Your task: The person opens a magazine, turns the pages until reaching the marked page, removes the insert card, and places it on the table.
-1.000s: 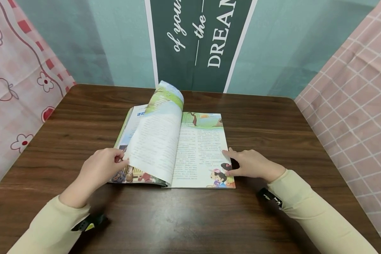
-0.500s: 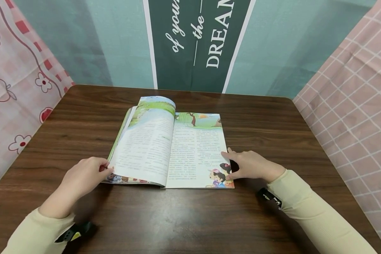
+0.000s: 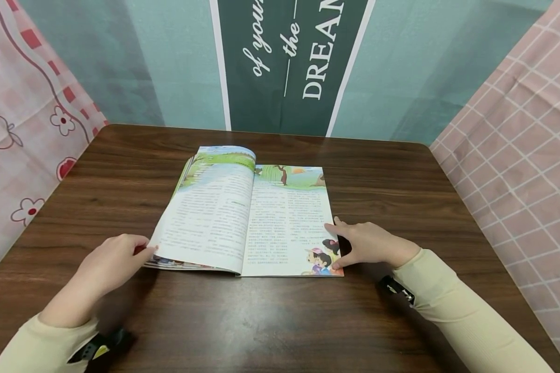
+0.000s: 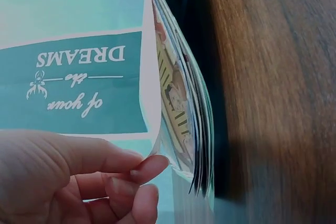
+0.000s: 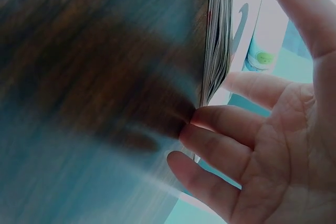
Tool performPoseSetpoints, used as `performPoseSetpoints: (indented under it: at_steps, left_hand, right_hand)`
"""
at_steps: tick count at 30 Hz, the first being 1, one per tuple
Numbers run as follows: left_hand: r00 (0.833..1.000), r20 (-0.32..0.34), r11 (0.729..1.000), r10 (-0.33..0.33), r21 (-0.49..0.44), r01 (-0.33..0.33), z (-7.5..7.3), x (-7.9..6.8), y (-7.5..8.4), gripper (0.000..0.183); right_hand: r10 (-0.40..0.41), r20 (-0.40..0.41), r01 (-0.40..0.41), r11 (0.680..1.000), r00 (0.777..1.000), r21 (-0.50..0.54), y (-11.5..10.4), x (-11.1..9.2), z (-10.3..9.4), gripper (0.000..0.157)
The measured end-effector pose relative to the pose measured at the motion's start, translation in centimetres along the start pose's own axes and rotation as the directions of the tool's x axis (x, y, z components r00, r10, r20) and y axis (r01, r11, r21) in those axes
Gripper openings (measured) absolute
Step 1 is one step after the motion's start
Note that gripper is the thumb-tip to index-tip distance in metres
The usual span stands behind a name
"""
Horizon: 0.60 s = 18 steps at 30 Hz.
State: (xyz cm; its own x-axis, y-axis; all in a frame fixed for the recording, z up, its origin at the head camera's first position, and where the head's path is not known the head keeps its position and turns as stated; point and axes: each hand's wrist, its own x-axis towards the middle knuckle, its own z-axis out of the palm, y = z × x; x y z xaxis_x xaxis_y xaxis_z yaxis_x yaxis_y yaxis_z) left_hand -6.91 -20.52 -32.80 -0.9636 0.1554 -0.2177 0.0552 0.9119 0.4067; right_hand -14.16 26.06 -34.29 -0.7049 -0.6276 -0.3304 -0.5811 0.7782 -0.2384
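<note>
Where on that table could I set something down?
The table is bare on the near side of the book, between the sleeves; right of the book, beyond the right hand, toward the checked cloth; and left of it, beyond the left hand, toward the flowered cloth. Crowded: the book's side edges, both touched by hands.

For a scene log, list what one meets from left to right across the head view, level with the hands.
Flower-print cloth → left hand → left magazine page → right magazine page → right hand → pink checked cloth.
</note>
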Motion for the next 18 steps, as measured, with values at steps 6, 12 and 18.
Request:
performPoseSetpoints:
  at_steps: [6,12,18]
  left_hand:
    - [1.0,0.023,1.0,-0.016,-0.007,0.016,-0.31,-0.17,-0.15,0.034]
    - [1.0,0.01,1.0,-0.015,-0.011,0.015,-0.16,-0.25,-0.27,0.026]
    - [0.999,0.001,0.999,-0.045,0.007,0.045,0.07,-0.2,-0.17,0.032]
  right_hand:
    - [0.0,0.024,-0.001,1.0,1.0,0.021,0.01,-0.11,0.08,0.097]
    - [0.026,0.034,-0.027,1.0,0.999,0.01,-0.11,-0.1,0.19,0.097]
    - [0.011,-0.023,-0.012,0.999,1.0,-0.033,-0.1,0.09,0.33,0.087]
